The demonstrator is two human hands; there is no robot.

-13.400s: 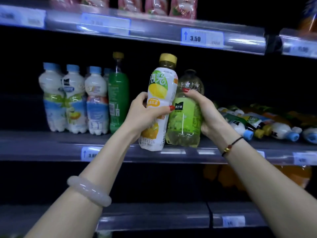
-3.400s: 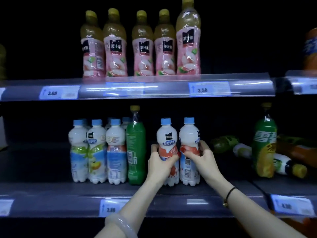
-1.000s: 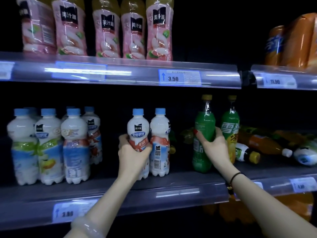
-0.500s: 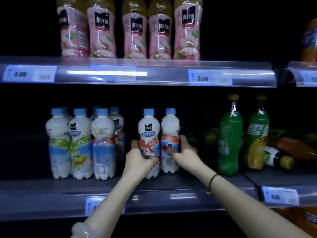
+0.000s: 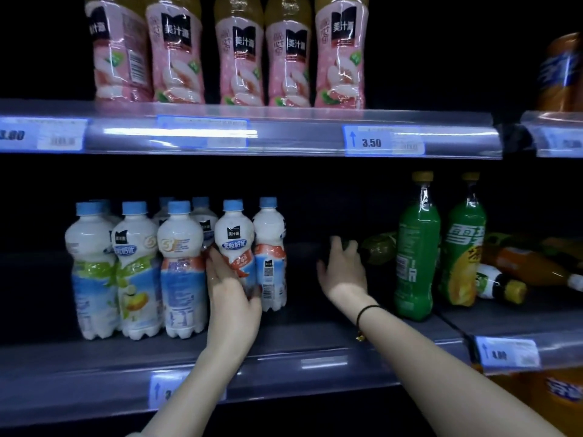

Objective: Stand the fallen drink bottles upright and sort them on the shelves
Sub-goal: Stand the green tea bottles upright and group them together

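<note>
middle shelf (image 5: 315,361), head view.

left hand (image 5: 233,298): wraps the lower body of an upright milk bottle (image 5: 235,244) with a red band. fingers run up its left side, thumb on its near right. the bottle stands on the shelf, touching a twin (image 5: 269,247) on its right and just beside the milk group (image 5: 138,263) on its left.

right hand (image 5: 344,272): reaches far into the shelf, right of the twin, back of hand up. fingertips (image 5: 339,244) sit at the left end of a fallen bottle (image 5: 378,247), dark green, lying on its side far back. too dim to tell whether the fingers hold it or only touch it. black cord (image 5: 367,310) on the wrist.

right of the hand: two green bottles (image 5: 416,247) upright, side by side, in front of the fallen bottle's right end. further right, an orange bottle (image 5: 530,266) and a yellow-capped bottle (image 5: 501,287) lie on their sides.

top shelf (image 5: 284,134): five pink bottles (image 5: 239,52) upright in a row.
</note>
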